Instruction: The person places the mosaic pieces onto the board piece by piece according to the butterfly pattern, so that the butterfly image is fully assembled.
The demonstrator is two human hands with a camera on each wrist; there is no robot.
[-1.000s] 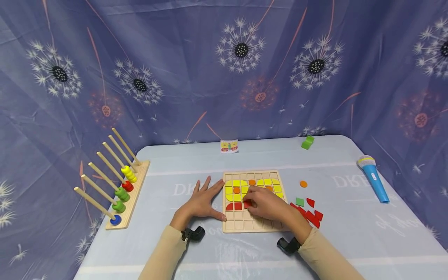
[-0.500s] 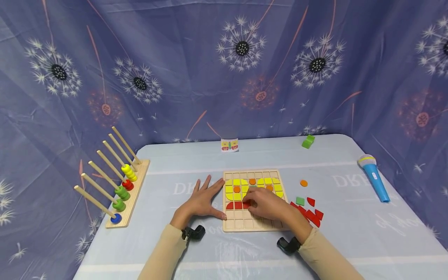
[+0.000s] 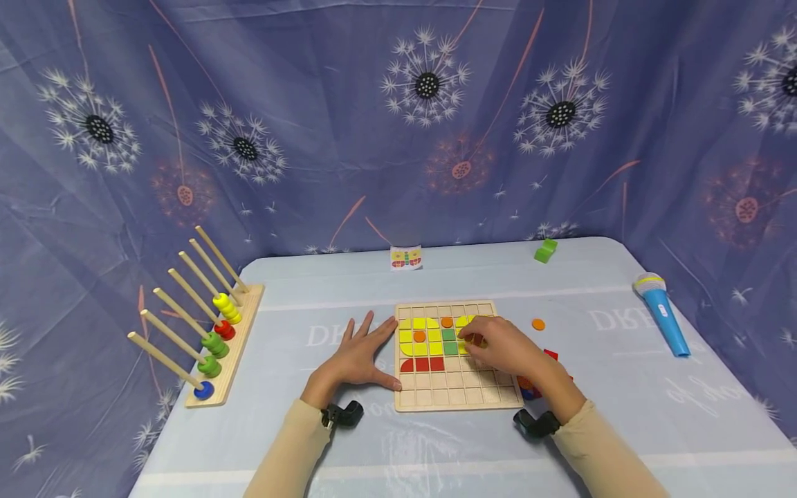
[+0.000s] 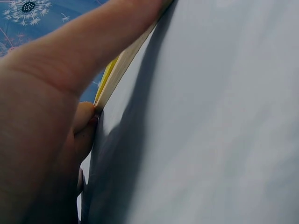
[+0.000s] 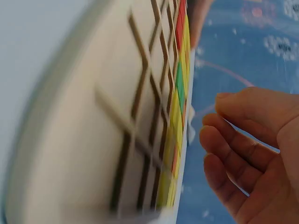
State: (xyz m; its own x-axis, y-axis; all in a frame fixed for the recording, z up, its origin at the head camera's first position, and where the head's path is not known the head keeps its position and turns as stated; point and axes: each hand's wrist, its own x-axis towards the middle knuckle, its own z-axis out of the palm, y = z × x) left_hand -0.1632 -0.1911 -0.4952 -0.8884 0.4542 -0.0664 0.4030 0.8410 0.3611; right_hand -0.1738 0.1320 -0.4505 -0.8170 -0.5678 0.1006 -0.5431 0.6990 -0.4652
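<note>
A wooden grid board [image 3: 438,398] lies on the table in the head view. Yellow pieces [image 3: 434,346], orange discs [image 3: 420,337] and green squares [image 3: 450,342] fill part of its upper rows, with three red pieces [image 3: 423,364] in a line below them. My left hand [image 3: 358,360] lies spread, thumb and fingertips touching the board's left edge. Above the board's right half is my right hand [image 3: 507,346], fingers loosely bent. Nothing shows between its fingers in the right wrist view. It hides part of the right yellow group.
Loose red pieces [image 3: 551,354], partly behind the right forearm, and an orange disc [image 3: 538,324] lie right of the board. A butterfly card [image 3: 406,259] and green block [image 3: 545,251] are farther back. A peg rack [image 3: 236,377] stands left; a toy microphone [image 3: 665,315] lies right.
My right hand has let go of the third red piece, which now lies in the row, and has moved right. My left hand stays at the board's edge.
</note>
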